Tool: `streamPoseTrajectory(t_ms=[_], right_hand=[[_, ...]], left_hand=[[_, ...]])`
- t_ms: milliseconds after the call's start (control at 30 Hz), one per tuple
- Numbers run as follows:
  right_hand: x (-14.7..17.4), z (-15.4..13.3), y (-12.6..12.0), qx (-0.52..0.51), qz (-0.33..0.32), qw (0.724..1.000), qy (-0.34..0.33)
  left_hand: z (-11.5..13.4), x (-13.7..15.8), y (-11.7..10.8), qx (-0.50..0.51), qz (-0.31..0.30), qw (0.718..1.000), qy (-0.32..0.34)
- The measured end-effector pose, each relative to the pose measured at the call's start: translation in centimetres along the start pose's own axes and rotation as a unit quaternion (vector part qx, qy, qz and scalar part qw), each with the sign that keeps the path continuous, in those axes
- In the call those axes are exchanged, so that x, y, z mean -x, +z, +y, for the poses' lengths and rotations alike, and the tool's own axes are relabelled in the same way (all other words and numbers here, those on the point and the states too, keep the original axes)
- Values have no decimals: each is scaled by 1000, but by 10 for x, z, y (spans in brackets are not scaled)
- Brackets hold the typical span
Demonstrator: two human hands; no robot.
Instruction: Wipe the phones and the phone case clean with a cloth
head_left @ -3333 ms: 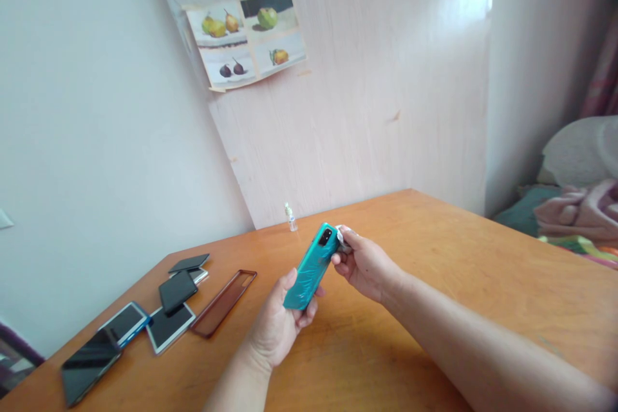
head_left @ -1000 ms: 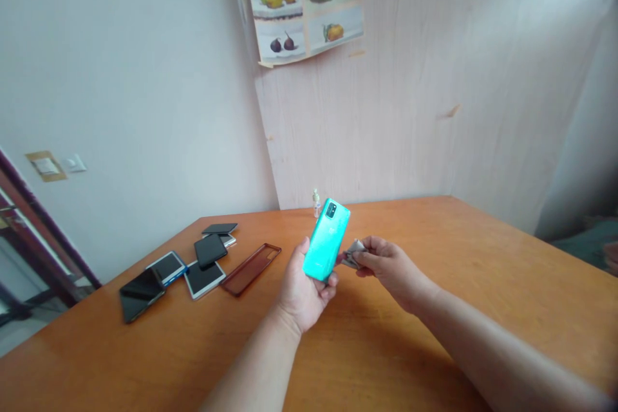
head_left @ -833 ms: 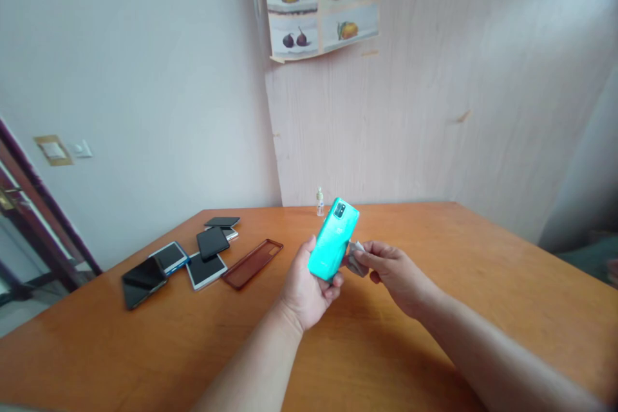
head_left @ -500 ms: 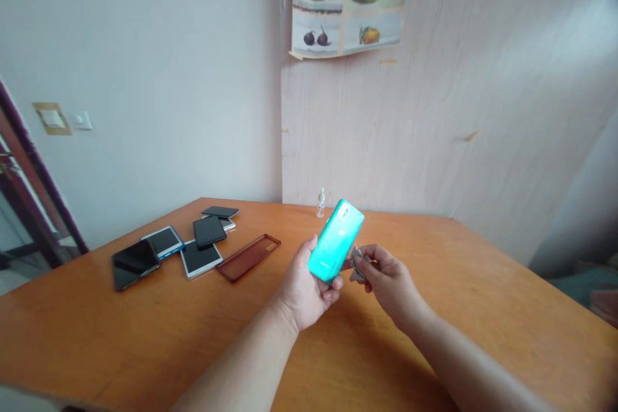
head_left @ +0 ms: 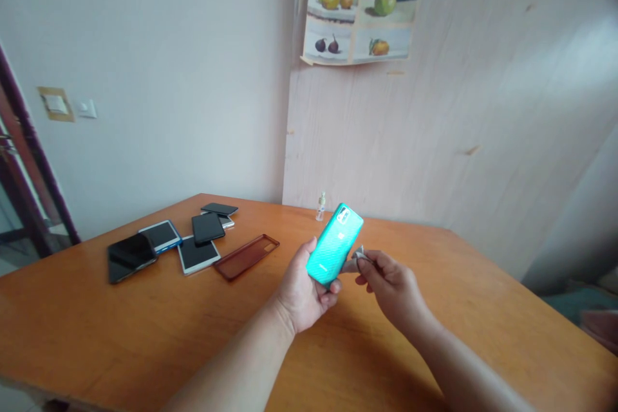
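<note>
A teal smartphone (head_left: 335,244), its back and camera block facing me, rests tilted in my left hand (head_left: 304,293). The thumb lies along its left edge and the fingertips curl round the lower right side. Close to the phone's right edge, my right hand (head_left: 389,280) pinches a small crumpled grey cloth (head_left: 358,259) between thumb and fingers. Part of the cloth reaches the phone's lower right edge; whether it touches I cannot tell. A reddish-brown phone case (head_left: 247,256) lies on the wooden table (head_left: 232,341), left of my hands.
Left on the table are several phones and tablets, including a black tablet (head_left: 131,259), a white-framed tablet (head_left: 197,255) and a dark phone (head_left: 208,228). A small clear spray bottle (head_left: 320,207) stands behind the teal phone. Fruit pictures (head_left: 362,19) hang on the wall.
My view has shifted slightly. The left hand keeps its hold on the phone. The cloth in my right hand has changed shape, with a flap now reaching toward the phone's lower right edge.
</note>
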State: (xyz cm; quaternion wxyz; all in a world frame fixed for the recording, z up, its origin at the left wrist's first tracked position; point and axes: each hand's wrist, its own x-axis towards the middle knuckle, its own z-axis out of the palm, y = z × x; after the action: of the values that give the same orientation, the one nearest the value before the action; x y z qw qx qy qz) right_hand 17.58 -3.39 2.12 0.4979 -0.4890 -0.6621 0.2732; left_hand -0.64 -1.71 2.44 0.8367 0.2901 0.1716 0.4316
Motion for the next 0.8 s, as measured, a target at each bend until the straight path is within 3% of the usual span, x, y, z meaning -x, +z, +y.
streamPoseTrajectory(t_ms=[267,367,500,633,800], right_hand=[[-4,-3,-3,-152,126,980,34],[-6,-2,-5,-118,178,977,4],[-1,1,-4,31,203,976,-76],[8,-1,2,147,128,970,-146],[14,-10,13,151,25,966,-206]], left_hand=[[-12,-3,1,-44,17,998,-45],[-15,-2,3,-51,23,997,-60],[-16,-1,5,-56,11,995,-82],[-16,-1,5,-42,-19,996,-82],[-13,-2,3,-13,-5,999,-50]])
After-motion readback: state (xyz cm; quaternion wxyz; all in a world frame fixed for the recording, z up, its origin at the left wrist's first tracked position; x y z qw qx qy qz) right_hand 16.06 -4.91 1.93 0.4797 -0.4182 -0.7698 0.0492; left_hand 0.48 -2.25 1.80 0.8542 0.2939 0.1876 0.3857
